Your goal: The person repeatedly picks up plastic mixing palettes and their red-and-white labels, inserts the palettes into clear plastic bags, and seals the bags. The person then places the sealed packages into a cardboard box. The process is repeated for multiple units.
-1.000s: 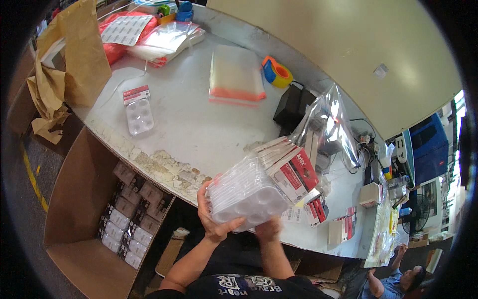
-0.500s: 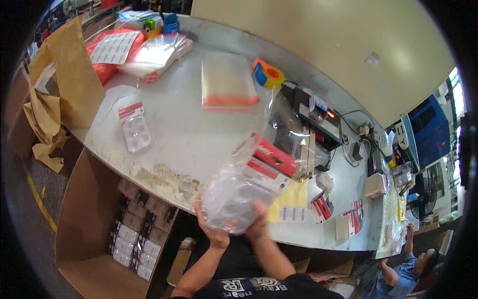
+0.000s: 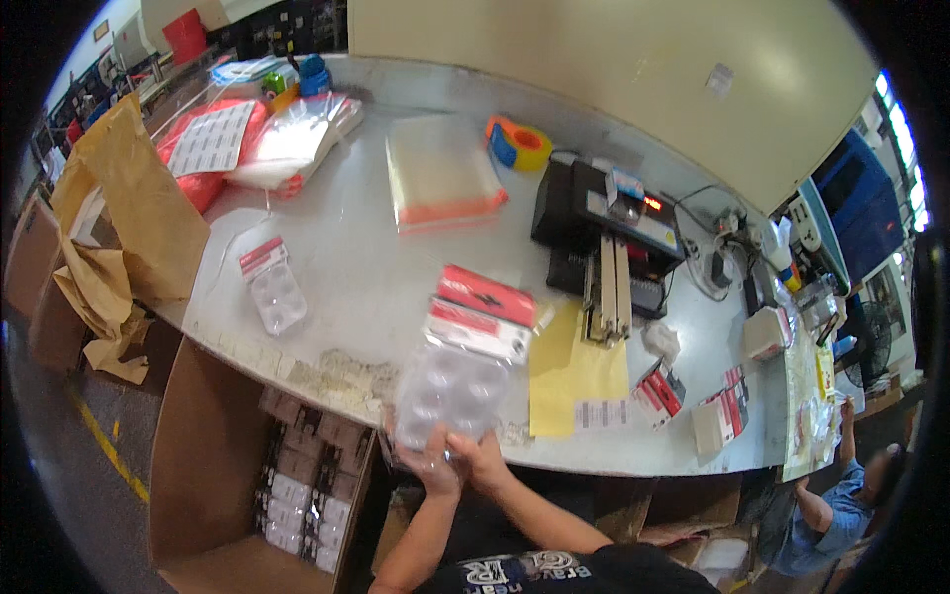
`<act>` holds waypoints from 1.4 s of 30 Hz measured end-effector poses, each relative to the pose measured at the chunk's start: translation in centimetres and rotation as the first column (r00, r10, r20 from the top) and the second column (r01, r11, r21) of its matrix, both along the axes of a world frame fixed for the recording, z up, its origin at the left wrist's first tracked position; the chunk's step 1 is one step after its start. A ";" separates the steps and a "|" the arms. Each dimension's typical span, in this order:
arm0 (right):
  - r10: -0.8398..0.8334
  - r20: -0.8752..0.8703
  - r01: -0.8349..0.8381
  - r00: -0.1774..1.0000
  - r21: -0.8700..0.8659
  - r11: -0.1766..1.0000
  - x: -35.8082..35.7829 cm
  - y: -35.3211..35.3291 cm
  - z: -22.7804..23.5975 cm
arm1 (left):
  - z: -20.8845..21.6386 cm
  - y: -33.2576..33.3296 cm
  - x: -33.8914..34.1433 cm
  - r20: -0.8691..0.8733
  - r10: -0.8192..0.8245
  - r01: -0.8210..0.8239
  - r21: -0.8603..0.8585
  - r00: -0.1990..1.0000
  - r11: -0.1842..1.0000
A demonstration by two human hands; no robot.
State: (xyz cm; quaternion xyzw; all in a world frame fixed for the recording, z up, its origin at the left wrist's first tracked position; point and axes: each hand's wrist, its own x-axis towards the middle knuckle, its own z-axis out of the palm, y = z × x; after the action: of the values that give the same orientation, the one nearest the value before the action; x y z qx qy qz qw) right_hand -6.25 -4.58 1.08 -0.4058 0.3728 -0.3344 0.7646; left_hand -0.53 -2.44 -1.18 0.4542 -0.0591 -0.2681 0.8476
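Black shirt (image 3: 554,576) bears white lettering; header card (image 3: 482,311), blurred print; machine (image 3: 627,210), apparently red digits.

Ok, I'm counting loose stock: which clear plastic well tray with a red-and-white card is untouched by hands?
The lone tray at left on the white tabletop; the held tray is in the left hand and right hand.

Your head camera, the left of a side-by-side pair, looks down past your forearms (image 3: 535,516) and forward across the desk (image 3: 341,272). Your left hand (image 3: 433,467) and right hand (image 3: 481,459) sit close, below centre; the cream panel (image 3: 604,94) stands farther off. The fisheye curves the desk's front edge.
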 end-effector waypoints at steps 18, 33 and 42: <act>-0.331 -0.727 -0.413 0.602 -0.637 0.651 -4.7 2.0 -2.3 | 4.4 0.3 2.4 -0.577 -0.302 0.415 0.072 0.759 0.907; 0.411 -0.668 -0.605 0.620 -0.074 0.792 -11.2 1.0 1.3 | 4.4 2.7 0.8 -0.371 -0.619 0.715 0.238 0.692 0.657; -0.506 -0.580 -0.370 0.639 -0.808 0.459 -10.1 0.5 3.4 | 6.3 6.6 1.9 0.734 -0.660 -0.375 0.663 0.157 0.648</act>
State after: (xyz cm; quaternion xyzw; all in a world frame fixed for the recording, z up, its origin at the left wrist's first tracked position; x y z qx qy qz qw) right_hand -16.30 -4.12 4.53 -0.8216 0.4451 -0.3049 0.1844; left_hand 1.40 4.14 5.09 0.8006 -0.5218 0.0001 0.2946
